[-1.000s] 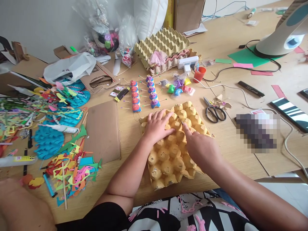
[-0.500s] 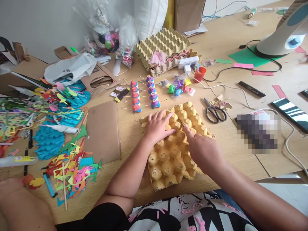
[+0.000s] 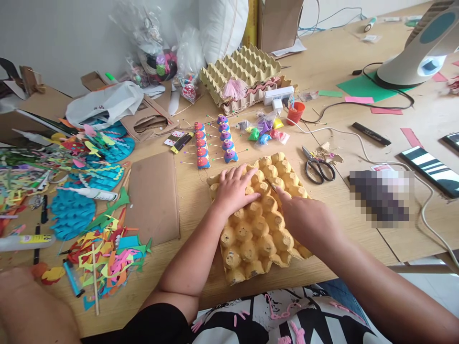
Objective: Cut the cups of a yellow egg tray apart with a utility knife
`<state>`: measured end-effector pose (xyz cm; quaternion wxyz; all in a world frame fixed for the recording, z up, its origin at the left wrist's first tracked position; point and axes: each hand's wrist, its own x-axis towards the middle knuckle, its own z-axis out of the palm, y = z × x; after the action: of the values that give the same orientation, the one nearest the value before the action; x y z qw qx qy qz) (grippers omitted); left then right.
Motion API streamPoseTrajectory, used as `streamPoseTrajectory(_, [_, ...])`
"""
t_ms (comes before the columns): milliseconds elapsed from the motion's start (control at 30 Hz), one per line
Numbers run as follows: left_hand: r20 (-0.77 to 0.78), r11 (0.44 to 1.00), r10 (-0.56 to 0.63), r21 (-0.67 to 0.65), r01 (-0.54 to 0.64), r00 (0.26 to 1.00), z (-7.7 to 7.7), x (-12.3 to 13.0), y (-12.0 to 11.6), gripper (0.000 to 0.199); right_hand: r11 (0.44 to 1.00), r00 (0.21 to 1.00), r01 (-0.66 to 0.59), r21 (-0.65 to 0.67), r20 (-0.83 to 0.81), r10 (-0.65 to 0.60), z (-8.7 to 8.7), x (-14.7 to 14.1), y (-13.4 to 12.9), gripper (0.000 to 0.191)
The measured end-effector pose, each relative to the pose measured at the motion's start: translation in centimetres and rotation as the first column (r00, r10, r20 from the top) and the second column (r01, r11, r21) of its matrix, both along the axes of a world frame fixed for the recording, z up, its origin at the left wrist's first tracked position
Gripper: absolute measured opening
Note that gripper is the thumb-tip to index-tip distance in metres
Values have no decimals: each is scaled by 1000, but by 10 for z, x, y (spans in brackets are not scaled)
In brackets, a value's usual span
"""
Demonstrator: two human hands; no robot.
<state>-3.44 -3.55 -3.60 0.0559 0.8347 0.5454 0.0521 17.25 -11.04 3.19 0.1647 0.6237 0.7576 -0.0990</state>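
A yellow egg tray (image 3: 247, 231) lies upside down on the table in front of me, its bumps facing up. My left hand (image 3: 234, 188) is spread flat on its upper left part, pressing on it. On the tray's right half is my right hand (image 3: 306, 217), closed with the index finger stretched forward along a knife (image 3: 272, 184). Only a thin dark bit of the blade shows; the handle is hidden in my palm. A slit runs between two rows of bumps near the fingertip, and the tray's lower right part looks partly separated.
Scissors (image 3: 318, 168) lie right of the tray, brown cardboard (image 3: 153, 200) to its left. Behind stand two rows of painted caterpillars (image 3: 202, 145) with pins sticking out, and stacked egg trays (image 3: 240, 69). Paper scraps (image 3: 111, 260) cover the left side. Another person's arm (image 3: 32, 306) is at lower left.
My right hand has shifted slightly toward me along the tray, with the blade still at the slit. My left hand stays in place. The view has turned slightly.
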Motion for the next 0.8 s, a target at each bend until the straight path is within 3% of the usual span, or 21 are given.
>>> streamPoseTrajectory(233, [-4, 1000, 4, -16, -4, 1000, 0, 0, 0, 80, 991, 992, 96, 93, -96, -87, 3, 0, 3, 64])
streamPoseTrajectory(500, [-9, 1000, -7, 4, 7, 1000, 1, 0, 0, 78, 996, 997, 65, 53, -45, -63, -15, -11, 11, 69])
streamPoseTrajectory(800, [0, 1000, 0, -11, 0, 1000, 1, 0, 0, 78, 999, 999, 51, -3, 10, -51, -11, -21, 10, 78])
